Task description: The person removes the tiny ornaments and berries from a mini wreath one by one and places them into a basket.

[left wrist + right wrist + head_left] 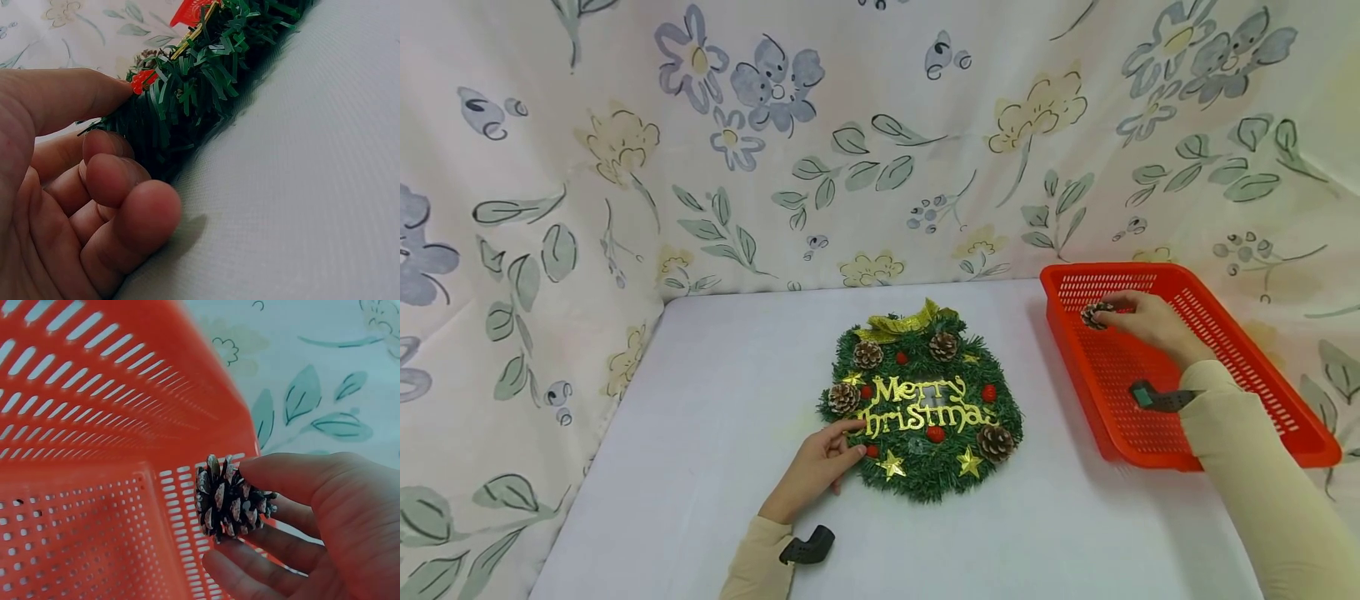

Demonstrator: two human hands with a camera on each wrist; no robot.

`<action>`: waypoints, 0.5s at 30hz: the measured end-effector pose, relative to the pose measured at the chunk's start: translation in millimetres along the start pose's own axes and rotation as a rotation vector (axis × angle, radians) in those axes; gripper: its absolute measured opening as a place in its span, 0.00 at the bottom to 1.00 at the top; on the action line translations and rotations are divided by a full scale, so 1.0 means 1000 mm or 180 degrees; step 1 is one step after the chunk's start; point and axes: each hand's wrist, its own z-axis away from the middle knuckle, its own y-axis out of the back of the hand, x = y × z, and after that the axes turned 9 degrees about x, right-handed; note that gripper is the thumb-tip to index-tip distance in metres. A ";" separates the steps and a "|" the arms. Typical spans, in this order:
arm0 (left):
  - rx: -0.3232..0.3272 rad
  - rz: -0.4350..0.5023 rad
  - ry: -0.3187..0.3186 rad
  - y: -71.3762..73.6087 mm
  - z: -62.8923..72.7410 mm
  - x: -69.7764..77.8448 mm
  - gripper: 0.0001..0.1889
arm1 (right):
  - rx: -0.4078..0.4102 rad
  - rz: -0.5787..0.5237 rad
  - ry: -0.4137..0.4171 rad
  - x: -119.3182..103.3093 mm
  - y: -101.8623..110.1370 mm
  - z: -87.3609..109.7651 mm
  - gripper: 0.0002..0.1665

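Note:
A green tinsel Christmas wreath (917,479) lies on the white table, with gold "Merry Christmas" lettering (925,417), pine cones, red berries, gold stars and a gold bow (902,323). At its lower left edge, my left hand (822,457) pinches the greenery between thumb and fingers. The left wrist view shows the thumb beside a red berry (144,81) and the other fingers curled below. Over the red basket (1078,375), my right hand (1153,321) holds a loose pine cone (231,503) with white-tipped scales between thumb and fingers. Perforated basket walls surround it in the right wrist view.
The basket stands at the right of the table (715,400), apart from the wreath. A floral cloth (850,225) hangs behind the table and along its left side. Black camera mounts (808,546) sit on both wrists.

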 end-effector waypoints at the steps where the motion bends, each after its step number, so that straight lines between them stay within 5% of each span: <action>1: -0.0001 -0.0001 0.0000 0.000 0.000 0.000 0.24 | -0.0015 0.0000 -0.0005 0.001 -0.001 0.000 0.46; 15: -0.0040 0.0032 -0.0031 0.001 0.000 0.002 0.26 | -0.0091 0.0031 -0.0095 0.008 -0.009 0.000 0.45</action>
